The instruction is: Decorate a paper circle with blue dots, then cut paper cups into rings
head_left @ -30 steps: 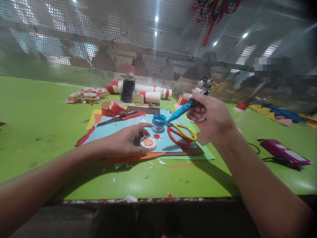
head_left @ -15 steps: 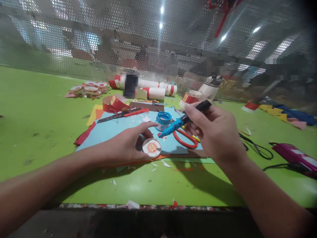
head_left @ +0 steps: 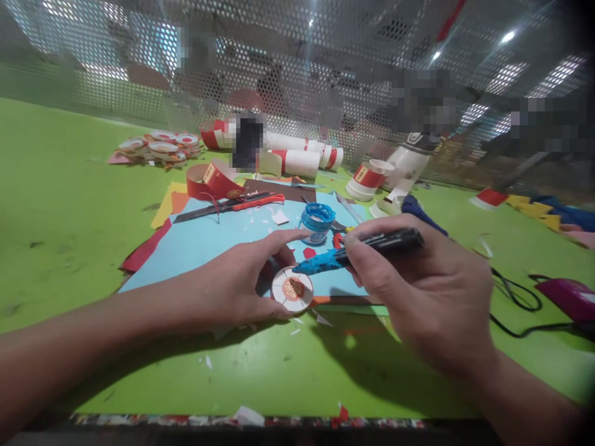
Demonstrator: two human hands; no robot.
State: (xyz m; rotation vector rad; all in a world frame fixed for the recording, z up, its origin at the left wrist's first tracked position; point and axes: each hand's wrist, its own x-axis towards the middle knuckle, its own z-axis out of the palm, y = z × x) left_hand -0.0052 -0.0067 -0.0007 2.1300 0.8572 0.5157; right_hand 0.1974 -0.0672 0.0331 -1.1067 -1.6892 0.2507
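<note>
My left hand (head_left: 242,275) is closed round the edge of a small round white disc (head_left: 302,298) with an orange pattern at its centre. Thin lines divide the disc's white rim. In my right hand (head_left: 418,285) is a black marker (head_left: 390,243) whose front part is coated in blue. The blue tip is at the disc's upper edge; whether it touches cannot be told. Just behind stands an open jar (head_left: 317,224) with a blue-smeared rim. Light blue paper (head_left: 204,248) lies beneath the jar. My right hand partly hides red-handled scissors.
Black-bladed scissors (head_left: 223,205) and a red paper ring (head_left: 199,183) lie behind my left hand. Decorated discs (head_left: 162,148) are piled at the back left. Paper cups (head_left: 369,179) and a white bottle (head_left: 411,162) stand behind. A magenta device (head_left: 567,298) with a cable is at right.
My right hand has brought the marker's blue tip down and across to the disc's upper edge. My left hand still holds the disc. The view has shifted slightly.
</note>
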